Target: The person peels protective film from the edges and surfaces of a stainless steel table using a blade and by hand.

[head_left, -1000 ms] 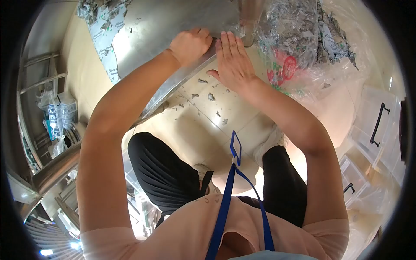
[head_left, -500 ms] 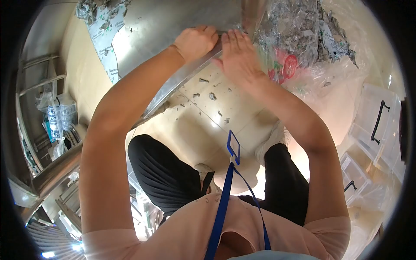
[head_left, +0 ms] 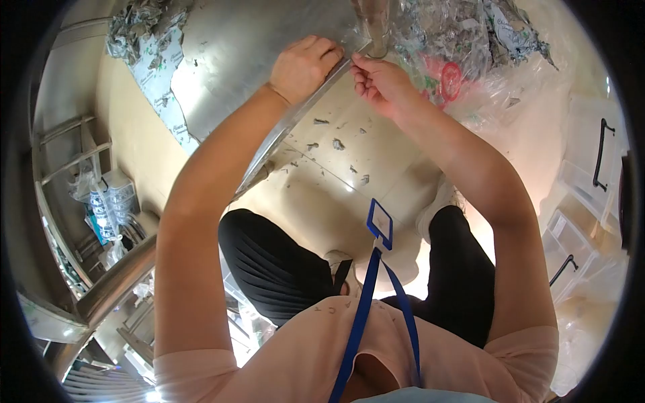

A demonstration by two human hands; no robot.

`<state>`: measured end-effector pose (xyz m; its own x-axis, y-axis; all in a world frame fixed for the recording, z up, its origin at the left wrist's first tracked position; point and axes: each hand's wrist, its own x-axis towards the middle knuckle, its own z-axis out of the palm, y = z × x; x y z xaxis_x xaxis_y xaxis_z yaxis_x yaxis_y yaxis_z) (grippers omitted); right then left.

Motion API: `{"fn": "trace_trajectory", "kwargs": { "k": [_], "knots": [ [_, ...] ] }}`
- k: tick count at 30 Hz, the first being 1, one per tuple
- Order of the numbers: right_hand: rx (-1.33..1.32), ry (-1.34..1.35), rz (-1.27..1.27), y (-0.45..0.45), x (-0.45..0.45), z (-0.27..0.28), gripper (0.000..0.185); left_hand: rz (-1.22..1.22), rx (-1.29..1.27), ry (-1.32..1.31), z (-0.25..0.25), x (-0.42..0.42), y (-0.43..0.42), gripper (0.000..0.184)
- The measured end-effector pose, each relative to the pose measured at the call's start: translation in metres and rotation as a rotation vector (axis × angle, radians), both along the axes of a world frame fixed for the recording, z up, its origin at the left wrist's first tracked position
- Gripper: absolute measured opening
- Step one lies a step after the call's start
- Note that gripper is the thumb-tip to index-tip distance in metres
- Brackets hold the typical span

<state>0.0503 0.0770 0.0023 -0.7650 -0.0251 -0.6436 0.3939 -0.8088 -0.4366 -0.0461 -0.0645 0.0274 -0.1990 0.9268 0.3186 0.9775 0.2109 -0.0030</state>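
A shiny metal panel (head_left: 228,74) with a raised edge lies in front of me, with torn printed film (head_left: 161,87) still on its left side. My left hand (head_left: 306,70) rests on the panel near its far corner, fingers curled in at the edge. Across that edge, my right hand (head_left: 383,86) is closed, thumb and forefinger pinched together at the corner beside a metal leg (head_left: 373,27). Whatever either hand's fingertips hold is too small or hidden to make out.
Crumpled film and clear plastic (head_left: 443,33) lie at the back right, with a red ring (head_left: 451,80) among them. Film scraps (head_left: 338,144) dot the tiled floor. Clear drawers with black handles (head_left: 600,154) stand at right; a metal rack (head_left: 74,148) at left.
My right hand has gone from flat, outstretched fingers on the panel's edge to a closed pinch at the corner. My left hand stays near the same spot, and the whole view has shifted slightly.
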Motion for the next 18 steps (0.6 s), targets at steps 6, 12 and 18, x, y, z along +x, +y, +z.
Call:
{"fn": "trace_trajectory", "kwargs": {
  "k": [6, 12, 18],
  "knots": [
    [0.037, -0.121, -0.060, -0.006, 0.016, 0.008, 0.012, 1.004, 0.212, -1.136, 0.016, 0.034, 0.010, 0.021],
    [0.078, -0.192, -0.137, -0.011, 0.020, 0.018, 0.012, 1.082, 0.323, -1.513, 0.019, 0.018, 0.040, 0.015],
    [0.053, -0.208, -0.175, -0.008, 0.023, 0.017, 0.014, 1.212, 0.328, -1.520, 0.022, 0.021, 0.054, 0.009]
  ]
}}
